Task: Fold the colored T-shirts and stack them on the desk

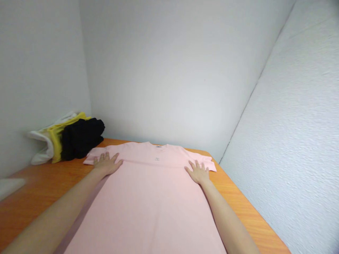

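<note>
A pink T-shirt (153, 197) lies spread flat, its collar at the far end and its sleeves out to both sides. Small dark print marks its chest. My left hand (106, 165) rests with fingers spread on the shirt near the left sleeve. On the other side, my right hand (198, 172) lies flat near the right sleeve, fingers apart. Neither hand grips the cloth. The shirt's lower hem runs out of view at the bottom.
Under the shirt is an orange-brown wooden table (66, 176). A pile of black clothing (82, 137), yellow clothing (54, 143) and white clothing (43, 155) stands at the back left against the wall. A white object (10, 187) shows at the left edge. Walls close in the back and both sides.
</note>
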Motion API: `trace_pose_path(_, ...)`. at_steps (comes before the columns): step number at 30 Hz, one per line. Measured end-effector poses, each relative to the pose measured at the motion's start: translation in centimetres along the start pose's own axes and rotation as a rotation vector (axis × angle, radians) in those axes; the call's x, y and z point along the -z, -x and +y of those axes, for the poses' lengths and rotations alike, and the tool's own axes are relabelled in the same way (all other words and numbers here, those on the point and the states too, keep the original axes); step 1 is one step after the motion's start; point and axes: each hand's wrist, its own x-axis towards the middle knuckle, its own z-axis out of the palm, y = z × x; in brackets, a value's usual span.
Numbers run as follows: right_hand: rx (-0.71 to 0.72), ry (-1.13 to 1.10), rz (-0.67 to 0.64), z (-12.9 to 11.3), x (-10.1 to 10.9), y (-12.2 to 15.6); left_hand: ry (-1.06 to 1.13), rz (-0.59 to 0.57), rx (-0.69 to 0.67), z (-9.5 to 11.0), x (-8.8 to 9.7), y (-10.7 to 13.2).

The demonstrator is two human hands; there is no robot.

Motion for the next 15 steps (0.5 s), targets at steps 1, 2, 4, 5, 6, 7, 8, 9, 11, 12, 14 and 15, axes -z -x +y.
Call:
trace_pose_path(1, 0.005, -0.002, -0.009, -0.1, 0.2, 0.1, -0.003, -0.014, -0.009, -0.1, 0.3, -0.1)
trace_pose_path(2, 0.010, -0.001, -0.021, -0.1, 0.5, 0.2, -0.008, -0.026, -0.022, -0.2, 0.6, -0.1)
trace_pose_path(4, 0.027, 0.022, -0.035, -0.5, 1.3, 0.8, -0.023, -0.028, -0.056, 0.1, 1.3, 0.2)
trace_pose_path(5, 0.049, 0.045, -0.030, -0.7, 1.7, 1.1, -0.032, -0.011, -0.087, 0.6, 1.6, 0.6)
trace_pose_path(6, 0.086, 0.069, -0.017, -1.0, 2.1, 1.6, -0.040, 0.013, -0.136, 1.3, 1.9, 1.2)
trace_pose_path(7, 0.133, 0.086, 0.001, -1.3, 2.4, 2.2, -0.043, 0.040, -0.201, 2.2, 2.0, 1.9)
trace_pose_path(8, 0.185, 0.087, 0.015, -1.7, 2.5, 2.8, -0.044, 0.064, -0.277, 3.2, 1.9, 2.8)
trace_pose_path(9, 0.239, 0.074, 0.017, -2.0, 2.5, 3.5, -0.042, 0.080, -0.353, 4.2, 1.7, 3.7)
trace_pose_path(11, 0.320, 0.015, -0.016, -2.6, 2.1, 4.8, -0.026, 0.049, -0.469, 6.2, 0.9, 5.5)
trace_pose_path(12, 0.340, -0.018, -0.036, -2.8, 1.8, 5.3, -0.015, 0.009, -0.489, 7.0, 0.4, 6.2)
trace_pose_path(14, 0.359, -0.066, -0.070, -2.7, 1.3, 6.1, -0.004, -0.076, -0.486, 7.9, -0.1, 7.2)
trace_pose_path(15, 0.365, -0.088, -0.078, -2.5, 1.2, 6.3, -0.010, -0.109, -0.477, 8.1, -0.2, 7.4)
